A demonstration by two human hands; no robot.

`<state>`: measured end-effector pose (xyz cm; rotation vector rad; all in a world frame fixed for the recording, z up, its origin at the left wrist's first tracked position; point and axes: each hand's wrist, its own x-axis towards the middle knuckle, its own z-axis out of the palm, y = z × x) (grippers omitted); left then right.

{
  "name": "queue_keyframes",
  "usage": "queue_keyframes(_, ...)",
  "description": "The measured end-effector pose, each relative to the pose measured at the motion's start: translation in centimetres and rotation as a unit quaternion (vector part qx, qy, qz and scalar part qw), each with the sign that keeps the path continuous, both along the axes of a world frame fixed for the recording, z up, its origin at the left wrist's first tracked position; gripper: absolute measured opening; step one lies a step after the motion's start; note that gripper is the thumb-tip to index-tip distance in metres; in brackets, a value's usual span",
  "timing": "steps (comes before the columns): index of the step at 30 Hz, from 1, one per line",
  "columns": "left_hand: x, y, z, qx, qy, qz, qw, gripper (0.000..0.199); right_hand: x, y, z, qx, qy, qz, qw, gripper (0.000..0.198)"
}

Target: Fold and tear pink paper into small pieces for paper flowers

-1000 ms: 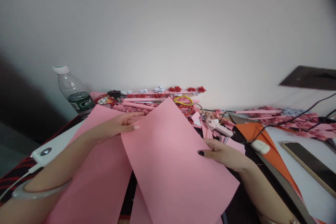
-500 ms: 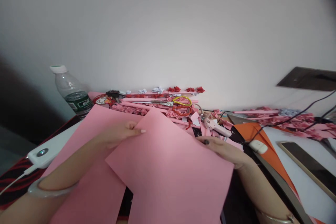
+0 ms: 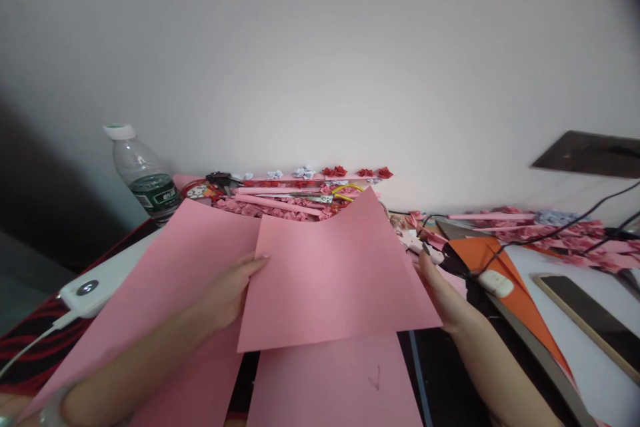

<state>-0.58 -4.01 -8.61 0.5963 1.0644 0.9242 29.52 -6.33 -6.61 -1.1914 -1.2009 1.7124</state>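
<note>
A pink sheet of paper is raised between my two hands, slightly bowed. My left hand pinches its left edge, thumb on top and the other fingers mostly behind. At the right edge is my right hand, thumb pointing up beside the paper and fingers partly hidden behind it. Below the raised sheet lies another pink sheet with a small pencilled mark. A larger pink sheet rests to the left, under my left forearm.
Along the wall lie pink paper rolls, red paper flowers and yellow-handled scissors. A water bottle and a white power bank are on the left. To the right are a glue gun, orange paper, a phone and cables.
The pink sheet has turned from a tilted, corner-up position to nearly square on. More of the marked sheet beneath it shows. My left hand has moved lower and my right hand slightly right.
</note>
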Motion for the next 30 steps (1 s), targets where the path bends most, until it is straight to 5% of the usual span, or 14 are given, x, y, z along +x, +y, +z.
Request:
queue_keyframes(4,1.9,-1.5,-0.1,-0.030,-0.056,-0.014,0.998,0.016,-2.0,-1.2,0.6,0.121,-0.128,0.031,0.984,0.064)
queue_keyframes(9,3.4,-2.2,-0.9,-0.024,-0.133,-0.053,0.989,0.028,-5.2,-2.0,0.7,0.336,-0.374,0.147,0.852,0.054)
queue_keyframes(12,3.9,-2.2,-1.2,-0.021,-0.147,-0.056,0.987,0.037,-6.4,-2.1,0.0,0.373,-0.459,0.169,0.788,0.054)
queue_keyframes(16,4.0,-2.2,-1.1,-0.011,-0.135,-0.062,0.989,0.042,-7.0,-2.2,-1.1,0.407,-0.500,0.198,0.739,0.055)
queue_keyframes(21,4.2,-2.5,-0.8,-0.033,-0.074,-0.026,0.996,0.037,-7.4,-2.4,-1.6,0.430,-0.517,0.201,0.713,0.056)
queue_keyframes(30,4.4,-2.5,-0.9,-0.035,-0.052,-0.005,0.998,0.035,-8.3,-2.3,-2.4,0.402,-0.544,0.184,0.713,0.054)
